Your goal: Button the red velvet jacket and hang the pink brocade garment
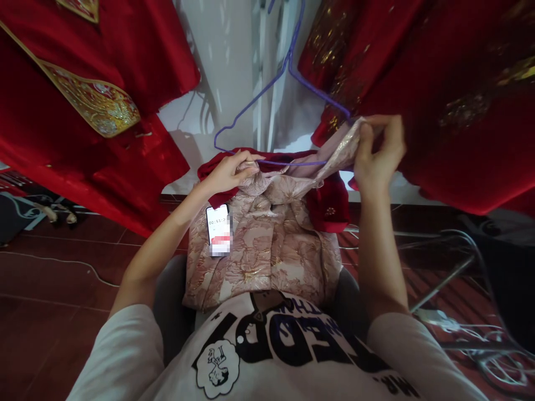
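Observation:
A pink brocade garment with gold flowers (259, 256) lies spread across my lap, its top edge raised around a purple wire hanger (267, 89). My right hand (378, 153) pinches the garment's shoulder at the hanger's right end and holds it up. My left hand (234, 174) is closed on the garment's edge near the hanger's lower bar, left of the middle. The hanger's left end is bare. Dark red cloth (330, 203) shows behind and beside the garment. A phone (218, 229) with a running timer rests on the garment's left part.
Red garments with gold embroidery hang at the left (96, 100) and at the right (451, 106). A metal-framed chair (463, 239) stands at the lower right. A pale cable (67, 260) runs over the tiled floor (50, 312). Shoes (58, 214) sit at the far left.

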`<state>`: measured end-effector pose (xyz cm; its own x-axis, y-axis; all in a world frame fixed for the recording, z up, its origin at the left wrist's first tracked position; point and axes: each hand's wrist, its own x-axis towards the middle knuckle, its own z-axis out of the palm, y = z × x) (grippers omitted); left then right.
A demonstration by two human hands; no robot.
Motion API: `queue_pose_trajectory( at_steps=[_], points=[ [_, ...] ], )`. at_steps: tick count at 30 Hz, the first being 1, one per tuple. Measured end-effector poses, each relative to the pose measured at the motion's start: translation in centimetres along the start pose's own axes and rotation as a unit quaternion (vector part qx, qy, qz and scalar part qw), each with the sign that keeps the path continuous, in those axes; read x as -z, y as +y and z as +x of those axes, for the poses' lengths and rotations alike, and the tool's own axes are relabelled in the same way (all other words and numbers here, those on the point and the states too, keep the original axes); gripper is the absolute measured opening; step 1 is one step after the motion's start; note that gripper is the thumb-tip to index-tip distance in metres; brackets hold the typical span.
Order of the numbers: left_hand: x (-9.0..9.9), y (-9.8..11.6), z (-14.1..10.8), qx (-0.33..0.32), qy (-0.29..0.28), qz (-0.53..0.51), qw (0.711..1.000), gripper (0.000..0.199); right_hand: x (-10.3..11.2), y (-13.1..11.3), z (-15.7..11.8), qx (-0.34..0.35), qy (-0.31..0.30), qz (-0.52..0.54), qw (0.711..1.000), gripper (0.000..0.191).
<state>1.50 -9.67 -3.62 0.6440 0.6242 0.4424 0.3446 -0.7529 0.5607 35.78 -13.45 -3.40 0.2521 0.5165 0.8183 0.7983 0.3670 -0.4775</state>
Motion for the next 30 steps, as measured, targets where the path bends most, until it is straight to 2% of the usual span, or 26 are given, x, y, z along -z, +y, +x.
queue_pose_trajectory(
  at_steps=[4,7,9,10,13,16,19,24,30],
  points=[
    [0.0,-0.4,0.1,0.006,0.017,-0.036,0.999,0.012,-0.3,0.0,-0.2,0.018,-0.022,0.008,1.0,0.024],
    [0.7,-0.9,0.4,0.003,0.044,-0.037,0.998,0.01,-0.4,-0.2,0.0,0.009,-0.044,-0.016,0.999,0.028],
    [1.8,-1.6,0.6,0.006,0.108,0.003,0.994,0.006,-0.5,-0.5,0.1,-0.008,-0.052,-0.032,0.998,0.03],
    [2.5,-2.1,0.6,0.012,0.158,0.033,0.987,0.006,-0.5,-0.6,0.1,-0.015,-0.05,-0.04,0.998,0.03],
    [4.8,-4.3,-0.1,0.071,0.298,0.094,0.947,0.007,-0.7,-0.8,0.1,-0.029,-0.038,-0.05,0.998,0.031],
    [6.9,-6.9,-1.3,0.165,0.318,0.05,0.932,0.016,-0.9,-1.0,0.0,-0.04,-0.034,-0.037,0.998,0.029],
    [8.0,-9.1,-2.1,0.199,0.364,0.012,0.91,0.026,-1.1,-0.9,0.1,-0.042,-0.043,-0.028,0.998,0.023],
    [8.3,-11.2,-2.2,0.22,0.382,-0.012,0.897,0.025,-1.2,-0.5,0.3,-0.038,-0.055,0.006,0.998,0.021],
    [8.6,-11.8,-1.2,0.199,0.386,0.008,0.901,0.033,-1.0,-0.4,0.4,-0.035,-0.056,0.006,0.998,0.02]
  ],
)
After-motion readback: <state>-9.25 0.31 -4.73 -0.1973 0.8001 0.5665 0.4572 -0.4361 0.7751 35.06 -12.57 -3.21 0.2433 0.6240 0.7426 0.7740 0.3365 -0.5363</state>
